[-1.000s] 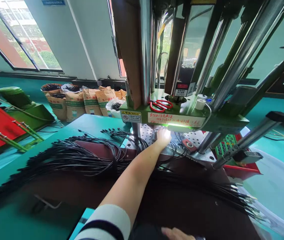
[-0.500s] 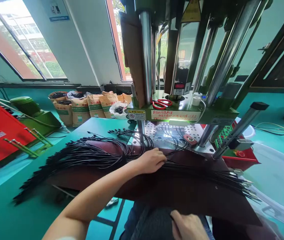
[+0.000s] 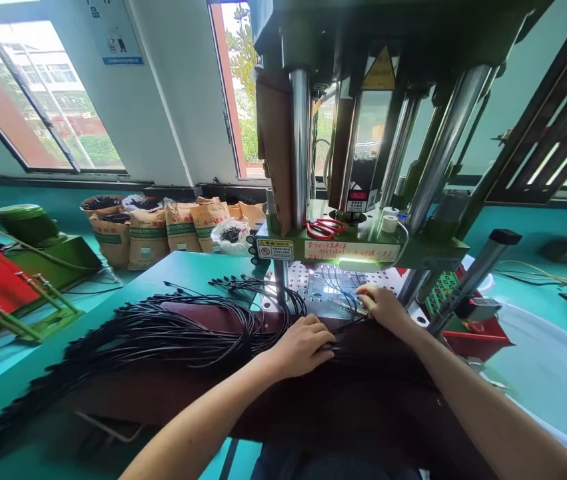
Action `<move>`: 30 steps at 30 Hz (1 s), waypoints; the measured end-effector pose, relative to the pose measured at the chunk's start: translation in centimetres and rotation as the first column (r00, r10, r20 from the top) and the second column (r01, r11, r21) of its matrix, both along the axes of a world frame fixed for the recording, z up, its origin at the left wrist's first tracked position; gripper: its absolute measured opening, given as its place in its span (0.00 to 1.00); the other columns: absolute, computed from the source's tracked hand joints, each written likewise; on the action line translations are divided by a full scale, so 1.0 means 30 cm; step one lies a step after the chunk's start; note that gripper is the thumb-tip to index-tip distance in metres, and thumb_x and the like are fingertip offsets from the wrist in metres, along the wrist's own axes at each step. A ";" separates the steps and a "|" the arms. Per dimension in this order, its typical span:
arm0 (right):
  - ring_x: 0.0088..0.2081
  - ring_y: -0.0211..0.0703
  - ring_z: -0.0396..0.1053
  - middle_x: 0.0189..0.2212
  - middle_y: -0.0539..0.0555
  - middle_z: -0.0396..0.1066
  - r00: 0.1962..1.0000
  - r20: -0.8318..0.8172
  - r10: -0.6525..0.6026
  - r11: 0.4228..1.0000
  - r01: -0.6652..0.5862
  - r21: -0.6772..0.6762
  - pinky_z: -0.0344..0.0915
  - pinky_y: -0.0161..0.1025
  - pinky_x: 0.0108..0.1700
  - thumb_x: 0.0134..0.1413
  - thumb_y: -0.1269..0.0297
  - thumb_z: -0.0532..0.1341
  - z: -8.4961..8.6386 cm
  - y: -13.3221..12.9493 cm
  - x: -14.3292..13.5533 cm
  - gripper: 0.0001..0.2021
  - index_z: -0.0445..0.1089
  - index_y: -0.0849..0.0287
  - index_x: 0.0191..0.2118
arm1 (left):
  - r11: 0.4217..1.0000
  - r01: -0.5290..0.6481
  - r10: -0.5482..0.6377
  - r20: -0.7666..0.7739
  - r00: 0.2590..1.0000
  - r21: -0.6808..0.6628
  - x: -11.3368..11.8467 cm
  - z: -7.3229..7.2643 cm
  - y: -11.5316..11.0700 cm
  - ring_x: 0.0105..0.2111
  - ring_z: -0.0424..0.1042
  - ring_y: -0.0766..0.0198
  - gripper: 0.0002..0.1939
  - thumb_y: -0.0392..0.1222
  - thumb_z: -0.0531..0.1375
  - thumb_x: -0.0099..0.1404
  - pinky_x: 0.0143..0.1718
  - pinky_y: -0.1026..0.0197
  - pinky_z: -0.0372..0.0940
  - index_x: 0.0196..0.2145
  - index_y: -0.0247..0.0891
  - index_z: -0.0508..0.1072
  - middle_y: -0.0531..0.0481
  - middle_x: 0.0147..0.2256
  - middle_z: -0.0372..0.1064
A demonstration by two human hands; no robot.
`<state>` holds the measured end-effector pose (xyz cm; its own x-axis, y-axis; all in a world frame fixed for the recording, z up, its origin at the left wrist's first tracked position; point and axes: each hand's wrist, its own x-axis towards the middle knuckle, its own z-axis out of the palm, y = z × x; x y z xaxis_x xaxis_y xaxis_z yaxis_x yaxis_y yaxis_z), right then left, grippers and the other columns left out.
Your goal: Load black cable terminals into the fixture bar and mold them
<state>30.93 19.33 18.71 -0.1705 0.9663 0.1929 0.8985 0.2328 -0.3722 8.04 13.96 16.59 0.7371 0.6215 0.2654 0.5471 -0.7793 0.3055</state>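
My left hand [image 3: 303,343] lies palm down on a bundle of thin black cables [image 3: 173,327] spread over a dark brown board [image 3: 343,393] in front of me. My right hand [image 3: 383,305] reaches forward to the perforated metal plate [image 3: 320,283] under the green press [image 3: 358,243], fingers pinching a cable end there. Several cable ends rest on that plate. The press head hangs just above both hands, lit green underneath.
Red scissors [image 3: 324,227] and a white tape roll [image 3: 389,222] sit on the press ledge. Steel columns [image 3: 300,147] rise from it. Paper sacks [image 3: 163,227] stand at the back left. A red bin [image 3: 478,333] and clear tub [image 3: 548,373] are on the right.
My right hand has come up from my lap and moved forward to the plate. My left hand stays on the cable bundle, pulled back earlier from under the press.
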 end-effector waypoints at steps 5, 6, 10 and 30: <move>0.29 0.37 0.69 0.29 0.53 0.71 0.987 0.121 -0.103 0.994 0.097 0.059 0.65 0.38 0.36 0.58 0.71 0.53 -0.069 0.215 -0.002 0.09 0.68 0.66 0.40 | 0.993 -0.108 0.110 -0.042 0.993 0.049 0.093 -0.017 0.116 0.37 0.67 0.61 0.09 0.40 0.52 0.64 0.40 0.61 0.59 0.37 0.38 0.71 0.48 0.34 0.71; 0.33 0.39 0.69 0.32 0.53 0.71 0.981 0.151 -0.120 0.991 0.109 0.081 0.65 0.41 0.39 0.58 0.68 0.55 -0.078 0.242 -0.006 0.07 0.68 0.65 0.38 | 0.992 -0.115 0.117 -0.031 0.993 0.044 0.105 -0.026 0.136 0.37 0.68 0.61 0.09 0.40 0.53 0.63 0.39 0.61 0.59 0.37 0.38 0.72 0.49 0.34 0.71; 0.39 0.41 0.68 0.38 0.54 0.69 0.955 0.246 -0.164 0.982 0.133 0.137 0.64 0.45 0.43 0.58 0.66 0.56 -0.108 0.293 -0.025 0.07 0.68 0.64 0.38 | 0.992 -0.123 0.123 0.039 0.992 -0.009 0.122 -0.085 0.184 0.37 0.69 0.62 0.09 0.42 0.55 0.61 0.38 0.63 0.60 0.38 0.39 0.72 0.49 0.35 0.72; 0.41 0.54 0.68 0.37 0.67 0.71 0.854 0.499 -0.146 0.984 0.073 0.163 0.60 0.47 0.46 0.56 0.72 0.49 -0.137 0.305 -0.083 0.14 0.68 0.68 0.44 | 0.995 -0.093 0.093 0.008 0.996 0.038 0.113 -0.173 0.184 0.32 0.70 0.62 0.18 0.48 0.46 0.66 0.31 0.63 0.60 0.31 0.37 0.71 0.48 0.30 0.71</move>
<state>28.43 28.48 14.59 -0.1740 0.9559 0.2368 0.9762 0.1359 0.1691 11.44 19.47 11.40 0.6751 0.6763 0.2948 0.6157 -0.7366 0.2798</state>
